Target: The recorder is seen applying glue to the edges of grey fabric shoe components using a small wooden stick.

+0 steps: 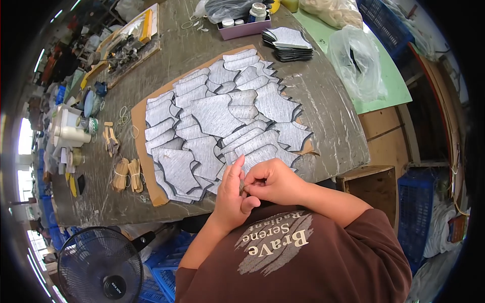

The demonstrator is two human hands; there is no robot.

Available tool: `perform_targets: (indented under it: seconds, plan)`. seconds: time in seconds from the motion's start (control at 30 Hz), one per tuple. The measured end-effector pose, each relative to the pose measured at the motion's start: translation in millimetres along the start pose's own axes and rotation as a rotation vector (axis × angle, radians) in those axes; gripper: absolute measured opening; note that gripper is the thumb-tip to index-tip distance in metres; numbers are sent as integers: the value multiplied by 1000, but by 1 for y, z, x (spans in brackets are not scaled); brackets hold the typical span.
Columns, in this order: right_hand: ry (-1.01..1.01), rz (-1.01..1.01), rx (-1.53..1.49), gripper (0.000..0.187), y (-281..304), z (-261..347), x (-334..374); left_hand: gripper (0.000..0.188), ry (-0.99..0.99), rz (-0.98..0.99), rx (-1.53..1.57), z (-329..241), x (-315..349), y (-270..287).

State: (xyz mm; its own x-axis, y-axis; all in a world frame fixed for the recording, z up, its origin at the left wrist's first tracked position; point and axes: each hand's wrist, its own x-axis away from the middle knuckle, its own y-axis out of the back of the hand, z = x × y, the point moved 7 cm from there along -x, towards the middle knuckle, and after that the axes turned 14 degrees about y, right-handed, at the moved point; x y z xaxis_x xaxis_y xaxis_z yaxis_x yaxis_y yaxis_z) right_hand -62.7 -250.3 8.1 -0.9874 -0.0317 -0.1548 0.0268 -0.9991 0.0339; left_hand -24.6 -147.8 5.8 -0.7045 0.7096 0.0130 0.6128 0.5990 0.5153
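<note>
My left hand (pixel 232 189) is raised over the near edge of the table, fingers stretched upward and thumb apart. Close against its palm, my right hand (pixel 274 180) is closed in a pinch. Whatever lies between the right thumb and forefinger is too small to make out. Just beyond both hands, grey cut fabric pieces (pixel 214 113) with dark edges and curved outlines lie overlapping in rows. Under them is a brown cardboard sheet (pixel 142 134).
A stack of similar pieces (pixel 288 43) stands at the far right, beside a purple box (pixel 245 30) of jars. Bundled tan strips (pixel 128 175) lie left of the cardboard. A clear plastic bag (pixel 356 63) rests on a green board. A black fan (pixel 101 267) stands at lower left.
</note>
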Motion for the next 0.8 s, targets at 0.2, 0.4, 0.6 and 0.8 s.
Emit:
perform_targets:
  seconds: [0.2,0.4,0.6,0.8]
  plan:
    - [-11,-77,-452,8,-13,-14,4,37,314,33,663,16,1,-1]
    - [-23,-23,-337,10,-7,-35,11,18,-141,-164,-9,-22,-5,30]
    - [26,-371,-883,10,6,-34,18,11,-194,-60,-31,-20,-3,26]
    - [282,-585,307,10,79,-16,47,2,460,-146,407,37,-5,35]
